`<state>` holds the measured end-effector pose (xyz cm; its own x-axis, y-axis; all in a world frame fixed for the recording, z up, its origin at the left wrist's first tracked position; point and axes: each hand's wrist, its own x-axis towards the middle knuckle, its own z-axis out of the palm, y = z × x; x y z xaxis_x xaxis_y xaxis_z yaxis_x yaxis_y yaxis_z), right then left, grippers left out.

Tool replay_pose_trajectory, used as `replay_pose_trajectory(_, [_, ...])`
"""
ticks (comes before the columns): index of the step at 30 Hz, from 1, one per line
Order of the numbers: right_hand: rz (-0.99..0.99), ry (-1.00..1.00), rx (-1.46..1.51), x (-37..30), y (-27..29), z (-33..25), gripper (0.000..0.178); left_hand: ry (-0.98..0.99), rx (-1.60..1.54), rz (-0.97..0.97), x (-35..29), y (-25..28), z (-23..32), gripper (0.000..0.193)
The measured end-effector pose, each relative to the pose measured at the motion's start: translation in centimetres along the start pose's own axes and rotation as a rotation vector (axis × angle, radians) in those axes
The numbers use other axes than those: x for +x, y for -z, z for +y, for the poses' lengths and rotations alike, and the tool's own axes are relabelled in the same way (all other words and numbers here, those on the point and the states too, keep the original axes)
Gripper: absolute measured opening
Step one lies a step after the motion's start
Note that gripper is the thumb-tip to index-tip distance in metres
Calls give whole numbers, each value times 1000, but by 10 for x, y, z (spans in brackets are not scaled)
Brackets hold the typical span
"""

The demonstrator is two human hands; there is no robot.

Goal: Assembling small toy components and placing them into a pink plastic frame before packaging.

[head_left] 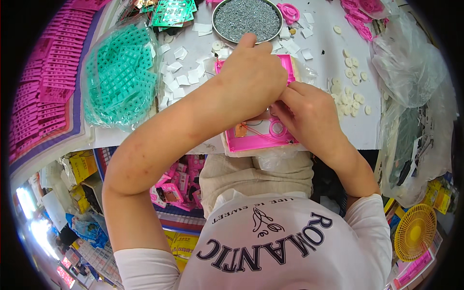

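On the table in front of me lies a pink plastic casing [253,144] on a pale pad. Inside its near end are thin red wires [256,131], an orange-brown piece [240,130] and a pink ring [277,128]. My left hand [256,72] is closed over the casing's middle, its fingertips hidden under it. From the other side my right hand [309,108] reaches in, thumb and fingers bent together at the casing. Whatever either hand pinches is hidden. Just beyond my left hand stands a round metal bowl [247,19] full of small screws.
White paper pieces [181,79] lie left of the casing, cream round discs [349,99] to its right. A bag of turquoise keypads [121,77] and stacked pink parts [50,72] fill the left. Green circuit boards [173,12] lie behind; clear plastic bags [411,67] hang right.
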<state>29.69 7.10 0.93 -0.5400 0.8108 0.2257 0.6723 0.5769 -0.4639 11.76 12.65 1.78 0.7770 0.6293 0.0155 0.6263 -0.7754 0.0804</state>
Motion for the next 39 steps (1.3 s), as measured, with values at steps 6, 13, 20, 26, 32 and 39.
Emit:
replay_pose_trajectory(6, [20,50,-137,7,8,-1,13,62,-129,-141,5,8,0,14])
replay_pose_trajectory(13, [-278,70,-264,34,20,-5,11,356,-366,-259,14,16,-22,11])
replay_pose_trajectory(20, [123,126,43,26,-13,31,10,350,-606,-222,5,14,-35,13])
replay_pose_trajectory(26, [102,50,112,24,-16,33,9,322,-575,-126,-6,8,-32,11])
replay_pose_trajectory(32, [-79,423,-214,29,14,29,15,161,-415,33,-17,-11,-33,13])
replay_pose_trajectory(39, [-60,374,-108,15,7,23,31,77,-225,-21,-14,-11,-24,11])
